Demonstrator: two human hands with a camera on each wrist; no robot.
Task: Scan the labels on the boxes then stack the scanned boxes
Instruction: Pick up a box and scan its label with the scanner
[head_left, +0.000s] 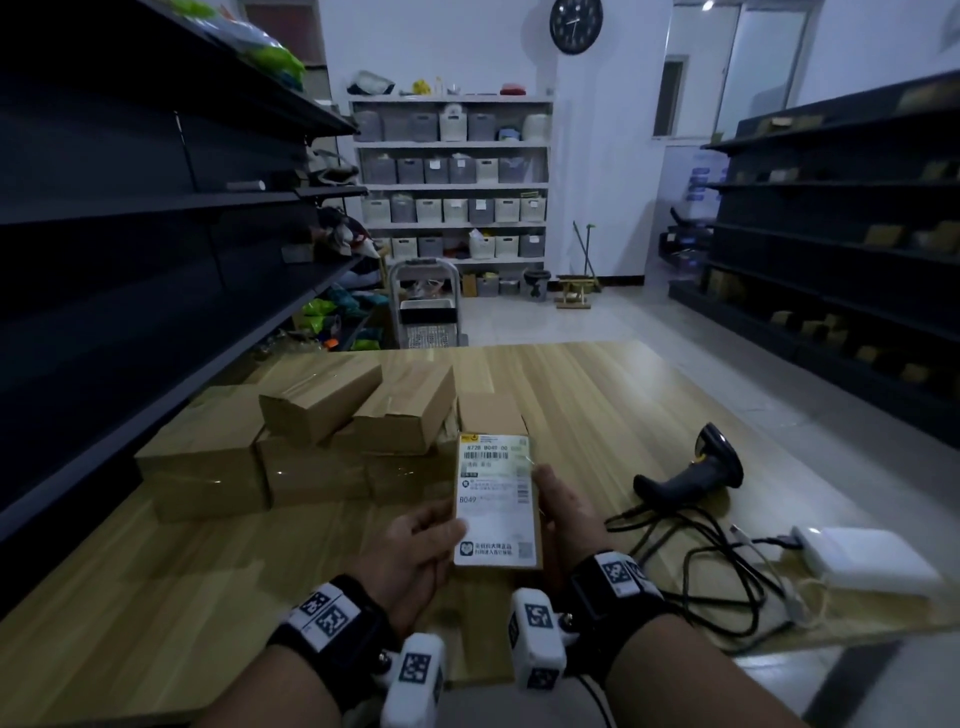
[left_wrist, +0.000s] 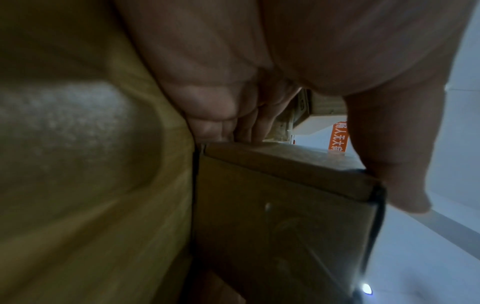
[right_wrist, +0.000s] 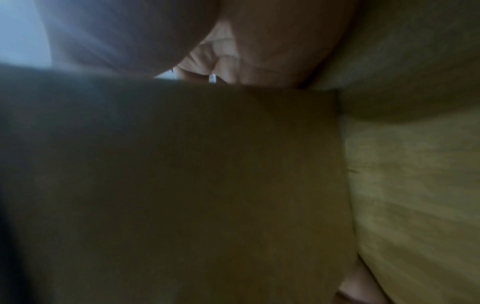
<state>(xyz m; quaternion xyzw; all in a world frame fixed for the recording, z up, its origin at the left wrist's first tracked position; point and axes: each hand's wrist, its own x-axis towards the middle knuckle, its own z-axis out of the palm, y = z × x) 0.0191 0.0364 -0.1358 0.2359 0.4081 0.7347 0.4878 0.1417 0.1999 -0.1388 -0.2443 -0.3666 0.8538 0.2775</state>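
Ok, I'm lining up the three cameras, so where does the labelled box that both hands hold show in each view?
Head: the labelled box is low centre, label up, between the left hand and the right hand.
Left wrist: its brown side fills the lower right, under the fingers.
Right wrist: its blurred cardboard face fills the lower left and centre.
Shared landmark: the wooden table.

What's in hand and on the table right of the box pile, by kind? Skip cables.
Labelled box, held by left hand and right hand: 1
Barcode scanner: 1
White device: 1
Total: 3
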